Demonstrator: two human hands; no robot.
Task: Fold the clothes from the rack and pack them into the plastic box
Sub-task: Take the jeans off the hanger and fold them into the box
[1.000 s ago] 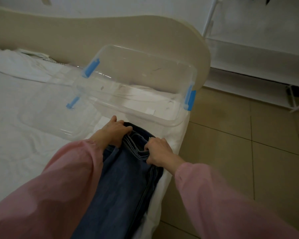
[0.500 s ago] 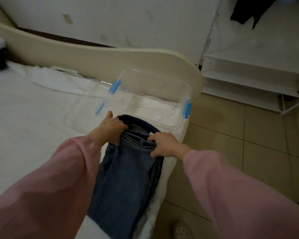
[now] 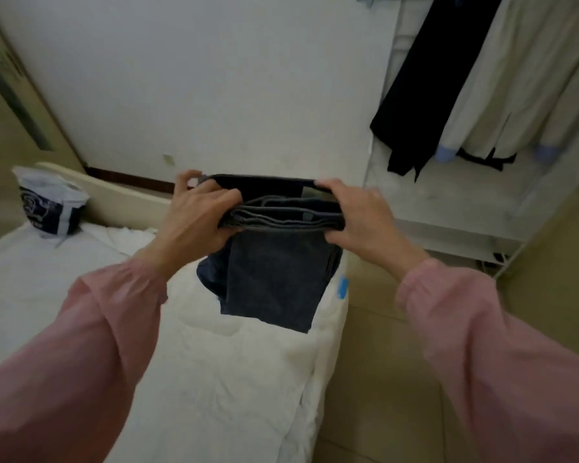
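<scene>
Folded jeans (image 3: 274, 279) held in air above bed's (image 3: 214, 379) far right corner, left hand (image 3: 198, 222) and right hand (image 3: 358, 222) fingers clenched on the top fold. Risk: hanging layers slip open. Plastic box (image 3: 343, 287) nearly all hidden behind them, so drop could miss.

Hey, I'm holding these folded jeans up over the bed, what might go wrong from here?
The left hand and right hand grip only the top fold of the jeans; the lower part hangs loose and may fall open.
Only a blue latch shows past the jeans, so lowering them blind could snag on it.
They hang by the bed edge and could slip to the floor.
</scene>
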